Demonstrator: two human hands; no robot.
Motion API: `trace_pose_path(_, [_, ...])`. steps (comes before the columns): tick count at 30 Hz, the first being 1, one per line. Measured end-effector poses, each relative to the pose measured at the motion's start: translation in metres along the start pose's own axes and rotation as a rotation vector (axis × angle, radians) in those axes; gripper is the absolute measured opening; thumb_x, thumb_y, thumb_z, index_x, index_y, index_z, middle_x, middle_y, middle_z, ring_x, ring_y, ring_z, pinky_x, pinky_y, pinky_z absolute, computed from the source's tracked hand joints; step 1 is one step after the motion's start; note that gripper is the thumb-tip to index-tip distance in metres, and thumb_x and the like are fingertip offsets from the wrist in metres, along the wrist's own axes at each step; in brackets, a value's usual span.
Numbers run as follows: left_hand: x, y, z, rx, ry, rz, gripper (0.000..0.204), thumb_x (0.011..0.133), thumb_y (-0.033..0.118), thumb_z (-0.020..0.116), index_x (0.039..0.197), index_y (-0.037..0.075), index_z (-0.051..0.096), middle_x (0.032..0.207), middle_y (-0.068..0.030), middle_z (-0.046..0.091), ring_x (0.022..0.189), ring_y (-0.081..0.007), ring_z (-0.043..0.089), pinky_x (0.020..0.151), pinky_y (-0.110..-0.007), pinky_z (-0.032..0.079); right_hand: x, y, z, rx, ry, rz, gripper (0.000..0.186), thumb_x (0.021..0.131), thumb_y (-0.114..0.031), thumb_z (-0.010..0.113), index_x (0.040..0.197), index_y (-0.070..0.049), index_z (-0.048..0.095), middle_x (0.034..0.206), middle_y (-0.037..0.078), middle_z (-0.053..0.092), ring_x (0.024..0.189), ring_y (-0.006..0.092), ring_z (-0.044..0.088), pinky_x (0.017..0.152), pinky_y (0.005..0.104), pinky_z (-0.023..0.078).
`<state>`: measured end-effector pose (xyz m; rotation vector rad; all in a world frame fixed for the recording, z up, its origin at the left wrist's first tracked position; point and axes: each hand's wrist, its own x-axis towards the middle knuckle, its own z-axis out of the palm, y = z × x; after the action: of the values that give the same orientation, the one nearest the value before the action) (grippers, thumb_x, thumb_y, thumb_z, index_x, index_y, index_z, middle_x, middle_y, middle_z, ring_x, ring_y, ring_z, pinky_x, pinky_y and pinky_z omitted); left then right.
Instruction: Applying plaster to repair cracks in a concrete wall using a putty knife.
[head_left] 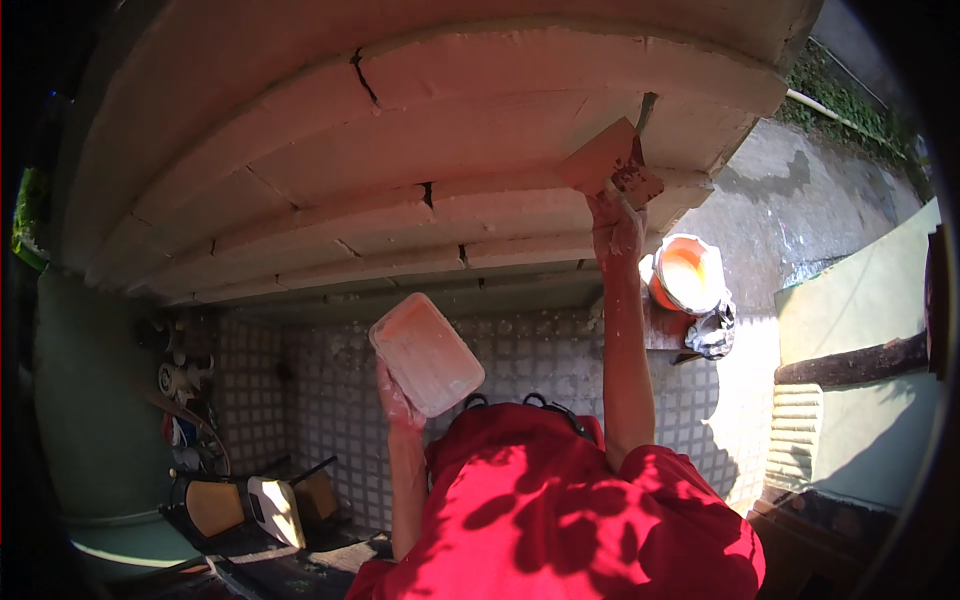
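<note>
My left hand [397, 398] is closed round the side of a shallow rectangular plastic tub [428, 352], smeared pale inside, held tilted in front of my red shirt. Raised high on the right, my right hand [618, 228] grips a putty knife. The wide blade of this putty knife [599, 156] lies against or very close to the stepped, pale pinkish surface [480, 130]; contact cannot be told. Just past the blade, a dark gap [648, 108] cuts that surface. Other dark cracks [363, 78] run across its ridges. Whitish smears mark both hands.
An orange bucket [688, 278] with a whitish rim stands below my right forearm on a bench-like support [664, 330], beside a crumpled bag [711, 332]. Chairs [214, 507] and assorted items [187, 400] crowd the left. The floor [330, 400] is tiled; a dark beam [850, 362] juts in at right.
</note>
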<state>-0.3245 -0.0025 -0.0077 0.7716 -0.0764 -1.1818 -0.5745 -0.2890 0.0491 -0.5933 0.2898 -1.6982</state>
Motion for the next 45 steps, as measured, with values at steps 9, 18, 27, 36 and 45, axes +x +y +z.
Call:
trace_pose_path(9, [0.001, -0.003, 0.001, -0.026, -0.035, -0.038, 0.055, 0.101, 0.047, 0.041, 0.143, 0.011, 0.043, 0.140, -0.0062, 0.052, 0.125, -0.0269, 0.053, 0.106, -0.043, 0.045, 0.040, 0.000, -0.012, -0.590, 0.002, -0.474, 0.027, 0.087, 0.005, 0.057, 0.112, 0.001, 0.064, 0.110, 0.009, 0.068, 0.099, 0.0201, 0.064, 0.086, 0.0311, 0.051])
trace_pose_path(18, [0.003, 0.009, -0.010, -0.010, -0.008, -0.007, 0.054, 0.102, 0.047, 0.040, 0.142, 0.011, 0.044, 0.140, -0.0060, 0.053, 0.125, -0.0266, 0.054, 0.106, -0.042, 0.045, 0.023, 0.021, 0.057, -1.235, 0.301, -0.808, 0.044, 0.087, 0.007, 0.051, 0.128, -0.003, 0.061, 0.111, 0.018, 0.070, 0.091, 0.0258, 0.069, 0.081, 0.0310, 0.052])
trace_pose_path(27, [0.016, 0.019, -0.018, 0.013, -0.013, -0.036, 0.055, 0.102, 0.047, 0.041, 0.143, 0.011, 0.043, 0.140, -0.0059, 0.053, 0.124, -0.0264, 0.054, 0.105, -0.042, 0.045, 0.008, 0.076, 0.092, -1.190, 0.187, -0.837, 0.058, 0.076, 0.012, 0.044, 0.129, -0.004, 0.061, 0.120, 0.021, 0.063, 0.100, 0.0340, 0.067, 0.075, 0.0343, 0.053])
trace_pose_path(36, [0.024, 0.032, -0.010, 0.025, -0.062, -0.089, 0.055, 0.101, 0.048, 0.041, 0.143, 0.011, 0.043, 0.140, -0.0058, 0.053, 0.124, -0.0258, 0.054, 0.104, -0.043, 0.046, -0.024, 0.094, 0.090, -1.122, 0.045, -0.781, 0.053, 0.078, 0.016, 0.043, 0.125, -0.001, 0.062, 0.117, 0.023, 0.066, 0.106, 0.0295, 0.068, 0.084, 0.0341, 0.053])
trace_pose_path(45, [0.018, 0.042, -0.032, 0.013, -0.017, -0.053, 0.056, 0.100, 0.049, 0.043, 0.143, 0.012, 0.042, 0.140, -0.0059, 0.052, 0.125, -0.0263, 0.054, 0.105, -0.044, 0.046, 0.009, 0.066, 0.095, -1.300, 0.264, -0.744, 0.069, 0.069, 0.014, 0.040, 0.132, -0.006, 0.059, 0.123, 0.016, 0.064, 0.090, 0.0293, 0.070, 0.068, 0.0327, 0.052])
